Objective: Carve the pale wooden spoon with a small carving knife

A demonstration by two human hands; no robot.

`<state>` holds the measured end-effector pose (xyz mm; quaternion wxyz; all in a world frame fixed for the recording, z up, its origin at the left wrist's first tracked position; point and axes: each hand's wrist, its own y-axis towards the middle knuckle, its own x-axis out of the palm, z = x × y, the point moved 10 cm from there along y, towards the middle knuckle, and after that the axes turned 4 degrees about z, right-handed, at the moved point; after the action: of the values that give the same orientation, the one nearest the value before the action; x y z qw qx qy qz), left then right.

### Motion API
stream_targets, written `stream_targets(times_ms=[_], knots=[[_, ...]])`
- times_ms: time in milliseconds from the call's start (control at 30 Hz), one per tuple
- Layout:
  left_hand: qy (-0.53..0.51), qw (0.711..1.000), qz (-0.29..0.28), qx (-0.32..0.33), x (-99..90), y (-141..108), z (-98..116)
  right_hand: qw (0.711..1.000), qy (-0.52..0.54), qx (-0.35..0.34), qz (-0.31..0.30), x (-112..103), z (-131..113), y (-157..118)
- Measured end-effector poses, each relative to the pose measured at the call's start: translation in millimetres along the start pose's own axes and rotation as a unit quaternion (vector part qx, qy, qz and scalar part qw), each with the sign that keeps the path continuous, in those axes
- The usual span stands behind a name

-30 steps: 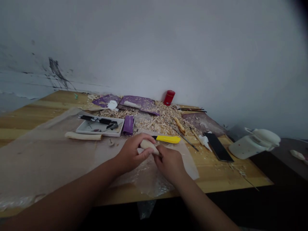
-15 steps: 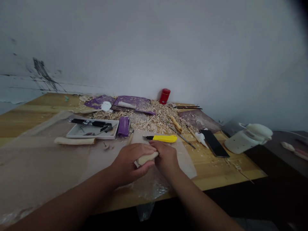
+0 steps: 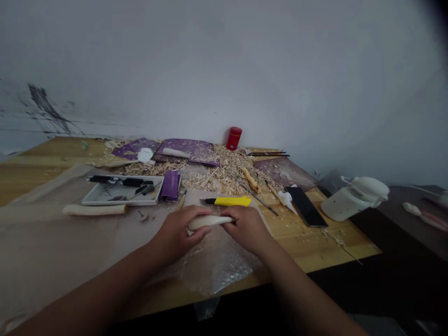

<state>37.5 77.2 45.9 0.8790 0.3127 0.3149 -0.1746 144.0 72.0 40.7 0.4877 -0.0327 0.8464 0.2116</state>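
Table (image 3: 336, 247) surveyed L to R. At 9 o'clock from hands, pale wood strip (image 3: 94, 209) lies on tan paper sheet (image 3: 45, 224), just below white tray (image 3: 105, 203) holding black-handled tools. Folded purple sandpaper (image 3: 171, 185) sits just R of tray.

L hand (image 3: 178, 227): grip closed, fingers wrapped round L end of carved pale wood piece (image 3: 208, 222). Piece lies roughly horizontal btwn hands, held above bubble wrap (image 3: 217, 263). R hand (image 3: 247, 228): grip closed on R end; finger contact partly hidden.

Yellow utility knife (image 3: 227, 201) at 12 o'clock, near but not touched. Wood shavings (image 3: 224, 175) heaped beyond it, approx. 12 to 1 o'clock. Black smartphone (image 3: 306, 206) at approx. 3 o'clock; white plastic appliance (image 3: 353, 199) further R.

Step, as judged: hand check of piece, no tool in either hand. Next move, as judged: needs knife or abrasive for further shaping.
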Motion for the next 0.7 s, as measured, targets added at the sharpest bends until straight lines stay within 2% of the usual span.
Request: stream_targets(times_ms=[100, 233, 367, 467, 533, 600, 667, 700], knots=[[0.025, 0.999, -0.013, -0.024, 0.8, 1.4, -9.6, 0.999, 0.033, -0.023, -0.017, 0.3, -5.2, 2.1], [0.026, 0.999, -0.022, -0.034, -2.3, 1.0, -13.0, 0.998, 0.019, -0.051, -0.008, 4.0, -11.6, 2.2], [-0.003, 0.998, -0.027, -0.054, -5.2, -0.1, -13.6, 0.998, 0.058, -0.015, 0.012, -1.3, -5.2, 5.8], [-0.083, 0.988, -0.020, -0.128, -4.6, -2.4, -23.7, 0.987, 0.158, 0.029, 0.015, -8.2, 3.3, 11.9], [-0.158, 0.968, 0.005, -0.197, -4.5, -5.9, -33.9, 0.962, 0.264, 0.063, 0.009, -6.9, 8.7, 15.7], [-0.232, 0.941, 0.035, -0.245, -3.7, -9.7, -40.9, 0.916, 0.389, 0.098, 0.002, 1.2, 12.3, 18.1], [-0.289, 0.920, 0.047, -0.260, -0.8, -11.7, -42.4, 0.870, 0.480, 0.113, -0.010, 12.4, 9.5, 19.9], [-0.307, 0.915, 0.047, -0.258, 0.7, -11.9, -41.4, 0.859, 0.501, 0.109, -0.014, 16.7, 5.9, 21.1]])
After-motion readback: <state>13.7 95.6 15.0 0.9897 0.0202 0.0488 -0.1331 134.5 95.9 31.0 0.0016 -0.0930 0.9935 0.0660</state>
